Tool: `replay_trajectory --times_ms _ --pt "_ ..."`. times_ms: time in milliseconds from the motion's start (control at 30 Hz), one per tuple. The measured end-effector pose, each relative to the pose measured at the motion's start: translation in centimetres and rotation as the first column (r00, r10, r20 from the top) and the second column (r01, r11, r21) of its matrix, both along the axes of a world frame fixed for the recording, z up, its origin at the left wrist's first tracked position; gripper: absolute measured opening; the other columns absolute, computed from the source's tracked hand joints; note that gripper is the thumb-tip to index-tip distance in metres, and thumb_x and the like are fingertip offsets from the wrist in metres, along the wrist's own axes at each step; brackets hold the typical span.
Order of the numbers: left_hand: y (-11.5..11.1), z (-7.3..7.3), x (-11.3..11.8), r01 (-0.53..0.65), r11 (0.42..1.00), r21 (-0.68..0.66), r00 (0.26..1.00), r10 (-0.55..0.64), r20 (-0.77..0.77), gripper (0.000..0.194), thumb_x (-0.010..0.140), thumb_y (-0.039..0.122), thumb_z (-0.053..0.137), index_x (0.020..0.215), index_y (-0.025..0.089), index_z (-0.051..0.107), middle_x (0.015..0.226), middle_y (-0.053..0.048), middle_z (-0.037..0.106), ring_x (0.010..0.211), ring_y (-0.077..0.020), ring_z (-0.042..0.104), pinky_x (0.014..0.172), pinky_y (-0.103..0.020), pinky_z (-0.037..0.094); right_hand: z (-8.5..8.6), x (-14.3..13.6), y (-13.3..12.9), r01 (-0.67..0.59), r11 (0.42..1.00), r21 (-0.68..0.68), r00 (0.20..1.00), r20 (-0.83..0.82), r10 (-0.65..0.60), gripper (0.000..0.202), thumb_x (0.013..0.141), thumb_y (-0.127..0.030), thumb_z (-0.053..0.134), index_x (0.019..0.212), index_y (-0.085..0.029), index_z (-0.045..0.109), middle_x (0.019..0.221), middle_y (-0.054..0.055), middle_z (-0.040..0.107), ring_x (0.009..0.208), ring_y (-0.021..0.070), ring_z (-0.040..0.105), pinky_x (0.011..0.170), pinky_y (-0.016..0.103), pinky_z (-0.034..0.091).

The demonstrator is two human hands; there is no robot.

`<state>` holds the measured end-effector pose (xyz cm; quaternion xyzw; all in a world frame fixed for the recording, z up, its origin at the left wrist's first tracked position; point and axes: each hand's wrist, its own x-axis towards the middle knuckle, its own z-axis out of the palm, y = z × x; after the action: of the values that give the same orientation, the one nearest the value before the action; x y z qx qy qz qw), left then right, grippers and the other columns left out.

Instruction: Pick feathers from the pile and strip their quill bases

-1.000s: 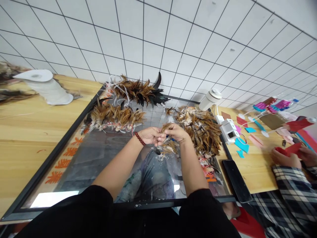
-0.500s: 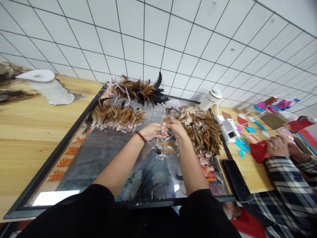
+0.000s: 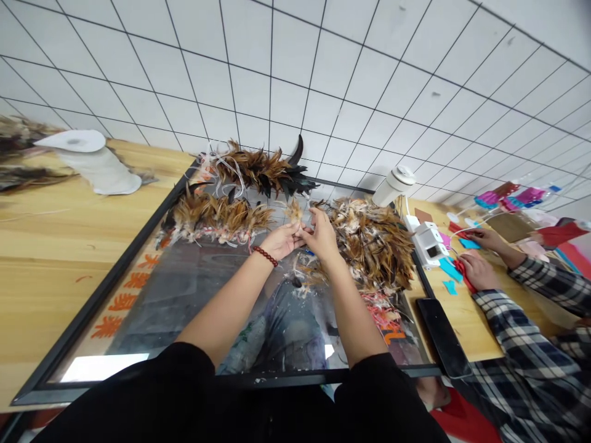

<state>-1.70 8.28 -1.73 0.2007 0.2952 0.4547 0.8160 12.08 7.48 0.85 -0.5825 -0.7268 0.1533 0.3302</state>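
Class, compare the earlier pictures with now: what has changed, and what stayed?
The right hand has spread its fingers upward; a light-brown feather tuft now juts from the left hand. The plaid-sleeved neighbour's hands have moved towards the white power strip. The black rectangular phone stayed put.

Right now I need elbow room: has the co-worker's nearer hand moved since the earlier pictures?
Yes: the co-worker's nearer hand has moved left, closer to the white power strip.

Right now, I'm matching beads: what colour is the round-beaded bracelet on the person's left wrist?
The round-beaded bracelet is dark reddish-brown, clearest in the head view.
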Motion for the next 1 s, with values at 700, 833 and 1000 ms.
replay_trajectory --times_ms 700,833,1000 --pt "-0.1 -0.2 0.0 0.025 0.999 -0.028 0.999 -0.024 0.031 0.01 0.081 0.001 0.058 0.081 0.01 0.062 0.074 -0.006 0.069 0.074 -0.0137 0.069 0.085 -0.032 0.054 -0.6 0.9 1.1 0.074 0.967 -0.245 0.892 -0.418 -0.174 0.06 0.053 -0.038 0.076 0.107 -0.02 0.057 0.079 -0.005 0.05 0.059 0.0086 0.039 0.058 0.024 0.035" --pt "-0.1 0.0 0.1 0.036 0.999 -0.011 0.999 -0.037 -0.026 0.006 0.084 0.007 0.057 0.081 0.009 0.062 0.074 -0.007 0.069 0.071 -0.0137 0.069 0.076 -0.027 0.056 -0.1 1.2 1.0 0.032 0.968 -0.248 0.866 -0.477 -0.151 0.051 0.057 -0.044 0.074 0.099 -0.017 0.063 0.075 -0.004 0.053 0.058 0.0094 0.043 0.061 0.025 0.038" --pt "-0.1 0.2 -0.7 0.146 0.988 0.055 0.984 -0.139 -0.11 0.01 0.083 0.012 0.062 0.073 0.009 0.061 0.061 -0.002 0.062 0.058 -0.0118 0.065 0.061 -0.023 0.055 0.1 1.3 0.8 -0.218 0.924 -0.313 0.75 -0.66 -0.047 0.027 0.056 -0.039 0.074 0.067 -0.017 0.064 0.065 -0.003 0.061 0.061 0.0113 0.052 0.066 0.026 0.042"
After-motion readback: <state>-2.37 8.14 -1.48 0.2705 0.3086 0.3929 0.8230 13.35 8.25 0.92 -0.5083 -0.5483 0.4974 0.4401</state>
